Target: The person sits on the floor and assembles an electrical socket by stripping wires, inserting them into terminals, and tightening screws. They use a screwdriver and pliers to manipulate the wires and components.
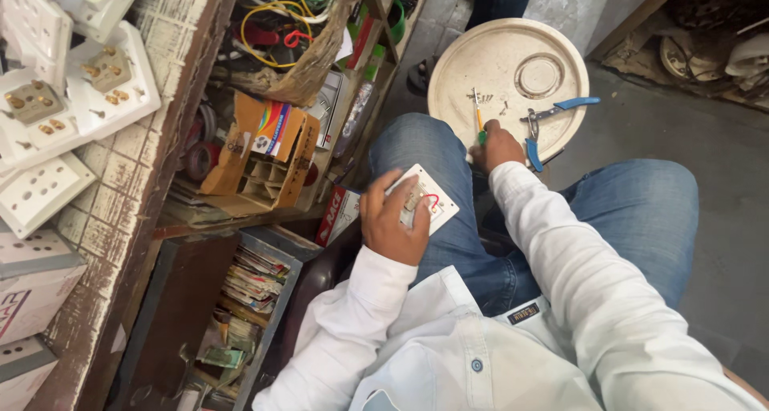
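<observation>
white sleeves frame the view from below, the person seated in jeans (641, 219). left hand (390, 223) is clamped on a switch plate (424, 199), fingers wrapped over its near edge, the plate resting on the left thigh with its back up and a red wire loop showing. it looks like a light, rigid plastic piece, probably brittle at the corners and smooth enough to slide on denim, so a grip across the edges seems wiser than pinching the wiring or terminals. right hand (497, 145) is closed round a screwdriver (479, 118), tip pointing away onto the bucket lid (473, 66) just past the knee. plate and screwdriver hand sit near each other, not touching. on the lid lie blue pliers (553, 114) and a few small screws (481, 97), just beside the right hand. more white switch plates (48, 114) crowd the worn bench far left, well apart.
</observation>
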